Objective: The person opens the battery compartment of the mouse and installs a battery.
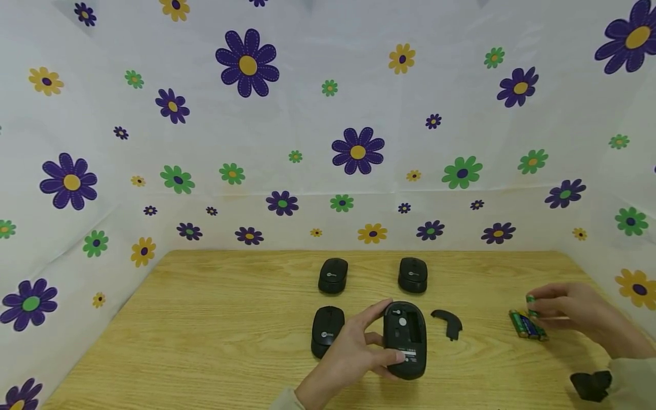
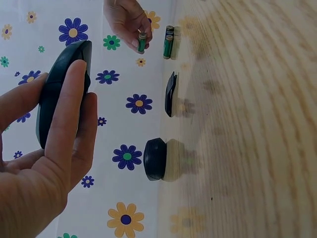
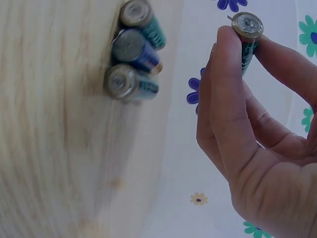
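Observation:
My left hand [image 1: 353, 352] grips a black computer mouse [image 1: 419, 341], its underside turned toward the head camera and the battery slot [image 1: 414, 327] bare. In the left wrist view the mouse [image 2: 58, 89] shows edge-on between thumb and fingers. At the right, my right hand [image 1: 576, 312] pinches a green battery [image 1: 531, 302] by its sides; the right wrist view shows the battery's flat end [image 3: 247, 25] above the fingertips. Just below that hand lie several batteries, green and blue [image 1: 524, 326], side by side on the table. A curved black battery cover [image 1: 451, 323] lies between the two hands.
Two mice stand at the back, one left [image 1: 333, 276] and one right [image 1: 412, 275]. A third mouse [image 1: 327, 330] sits behind my left hand, partly hidden by it. Near my right sleeve lies another black piece [image 1: 590, 385]. Flowered white sheeting [image 1: 307, 125] walls the wooden table [image 1: 215, 330].

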Demonstrator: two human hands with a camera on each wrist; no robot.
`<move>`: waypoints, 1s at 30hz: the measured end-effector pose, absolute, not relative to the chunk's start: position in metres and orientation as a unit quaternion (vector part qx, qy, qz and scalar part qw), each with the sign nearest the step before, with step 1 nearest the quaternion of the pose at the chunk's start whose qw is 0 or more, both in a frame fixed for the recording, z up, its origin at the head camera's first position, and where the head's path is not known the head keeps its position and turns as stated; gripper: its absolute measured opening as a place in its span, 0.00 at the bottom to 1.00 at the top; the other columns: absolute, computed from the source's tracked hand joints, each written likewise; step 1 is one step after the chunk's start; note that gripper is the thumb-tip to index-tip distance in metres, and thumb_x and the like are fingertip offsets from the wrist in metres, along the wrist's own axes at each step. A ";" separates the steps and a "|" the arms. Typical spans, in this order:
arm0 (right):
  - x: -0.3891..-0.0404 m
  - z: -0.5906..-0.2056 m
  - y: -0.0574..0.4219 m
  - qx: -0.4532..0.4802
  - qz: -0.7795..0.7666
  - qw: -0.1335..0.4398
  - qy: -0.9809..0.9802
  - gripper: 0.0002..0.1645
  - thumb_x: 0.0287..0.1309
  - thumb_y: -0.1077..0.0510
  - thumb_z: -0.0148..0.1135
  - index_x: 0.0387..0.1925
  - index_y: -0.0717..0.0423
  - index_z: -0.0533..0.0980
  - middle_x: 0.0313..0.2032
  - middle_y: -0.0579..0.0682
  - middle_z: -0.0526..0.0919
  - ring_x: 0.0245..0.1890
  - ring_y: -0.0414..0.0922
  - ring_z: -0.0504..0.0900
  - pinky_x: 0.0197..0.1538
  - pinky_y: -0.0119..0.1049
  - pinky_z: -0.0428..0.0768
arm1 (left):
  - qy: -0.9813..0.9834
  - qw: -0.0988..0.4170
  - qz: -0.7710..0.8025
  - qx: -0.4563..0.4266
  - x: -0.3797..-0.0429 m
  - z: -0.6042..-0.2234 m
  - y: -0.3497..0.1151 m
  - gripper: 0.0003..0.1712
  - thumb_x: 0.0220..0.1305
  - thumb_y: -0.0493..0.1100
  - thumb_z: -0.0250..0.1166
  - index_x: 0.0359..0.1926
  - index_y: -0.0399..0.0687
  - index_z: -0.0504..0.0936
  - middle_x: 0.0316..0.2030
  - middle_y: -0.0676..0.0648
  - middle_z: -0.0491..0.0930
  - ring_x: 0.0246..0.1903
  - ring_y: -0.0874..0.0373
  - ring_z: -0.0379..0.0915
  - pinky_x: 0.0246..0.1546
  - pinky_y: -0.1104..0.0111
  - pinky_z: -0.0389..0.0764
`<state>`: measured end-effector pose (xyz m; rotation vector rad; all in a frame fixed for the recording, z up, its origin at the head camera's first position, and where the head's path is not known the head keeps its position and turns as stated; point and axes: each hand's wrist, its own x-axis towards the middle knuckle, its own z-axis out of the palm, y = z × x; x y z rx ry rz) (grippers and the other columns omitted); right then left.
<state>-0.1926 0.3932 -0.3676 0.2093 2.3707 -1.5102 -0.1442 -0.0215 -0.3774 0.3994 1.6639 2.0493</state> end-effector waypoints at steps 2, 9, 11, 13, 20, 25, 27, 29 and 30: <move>-0.192 -0.366 0.391 0.064 -0.524 0.160 0.834 0.22 0.71 0.68 0.54 0.56 0.87 0.66 0.39 0.46 0.82 0.35 0.43 0.84 0.43 0.41 0.89 | 0.605 0.235 0.747 0.144 -0.144 -0.377 -0.022 0.49 0.54 0.19 0.66 0.75 0.50 0.66 0.73 0.45 0.61 0.43 0.46 0.84 0.28 0.56 0.90; -0.191 -0.361 0.382 0.028 -0.536 0.158 0.829 0.24 0.71 0.69 0.53 0.57 0.89 0.64 0.41 0.48 0.81 0.37 0.42 0.85 0.45 0.41 0.88 | 0.605 0.236 0.748 0.140 -0.144 -0.377 -0.021 0.49 0.54 0.18 0.66 0.75 0.50 0.66 0.72 0.45 0.62 0.44 0.46 0.84 0.28 0.56 0.90; -0.191 -0.360 0.380 0.023 -0.541 0.160 0.825 0.24 0.72 0.68 0.53 0.57 0.88 0.64 0.41 0.47 0.80 0.37 0.41 0.85 0.45 0.41 0.88 | 0.604 0.235 0.748 0.141 -0.145 -0.376 -0.022 0.49 0.54 0.18 0.66 0.75 0.50 0.66 0.73 0.45 0.61 0.44 0.46 0.84 0.28 0.55 0.90; -0.190 -0.358 0.376 0.018 -0.540 0.157 0.827 0.24 0.72 0.68 0.54 0.58 0.88 0.64 0.42 0.47 0.80 0.38 0.41 0.85 0.45 0.40 0.88 | 0.603 0.234 0.749 0.142 -0.145 -0.377 -0.022 0.49 0.54 0.18 0.66 0.75 0.50 0.66 0.73 0.45 0.61 0.44 0.46 0.84 0.28 0.55 0.90; -0.188 -0.354 0.363 0.009 -0.530 0.139 0.836 0.25 0.72 0.67 0.55 0.59 0.87 0.64 0.44 0.49 0.79 0.38 0.40 0.84 0.46 0.41 0.88 | 0.598 0.227 0.753 0.152 -0.145 -0.376 -0.024 0.49 0.54 0.18 0.66 0.75 0.48 0.65 0.73 0.45 0.61 0.44 0.46 0.83 0.28 0.55 0.90; -0.188 -0.353 0.355 0.003 -0.528 0.134 0.839 0.25 0.72 0.66 0.55 0.59 0.87 0.64 0.43 0.48 0.80 0.38 0.39 0.84 0.45 0.40 0.88 | 0.596 0.226 0.755 0.153 -0.145 -0.376 -0.024 0.49 0.54 0.18 0.66 0.76 0.47 0.64 0.73 0.44 0.60 0.45 0.46 0.83 0.29 0.55 0.90; -0.187 -0.353 0.353 0.001 -0.530 0.132 0.838 0.25 0.72 0.66 0.55 0.58 0.86 0.65 0.43 0.48 0.80 0.38 0.39 0.84 0.45 0.40 0.88 | 0.597 0.226 0.754 0.154 -0.145 -0.375 -0.025 0.49 0.54 0.18 0.66 0.76 0.47 0.64 0.74 0.44 0.60 0.45 0.46 0.83 0.29 0.55 0.90; -0.187 -0.352 0.350 0.002 -0.533 0.130 0.836 0.24 0.73 0.65 0.56 0.58 0.84 0.66 0.43 0.48 0.80 0.38 0.40 0.84 0.46 0.40 0.88 | 0.598 0.225 0.754 0.155 -0.145 -0.375 -0.025 0.49 0.54 0.18 0.66 0.75 0.47 0.65 0.74 0.44 0.60 0.44 0.46 0.83 0.29 0.55 0.90; -0.187 -0.352 0.349 0.003 -0.535 0.128 0.835 0.23 0.73 0.65 0.56 0.58 0.83 0.67 0.43 0.47 0.80 0.38 0.40 0.84 0.46 0.40 0.88 | 0.598 0.225 0.754 0.155 -0.145 -0.375 -0.025 0.49 0.54 0.18 0.66 0.75 0.47 0.65 0.74 0.44 0.60 0.44 0.46 0.83 0.28 0.55 0.90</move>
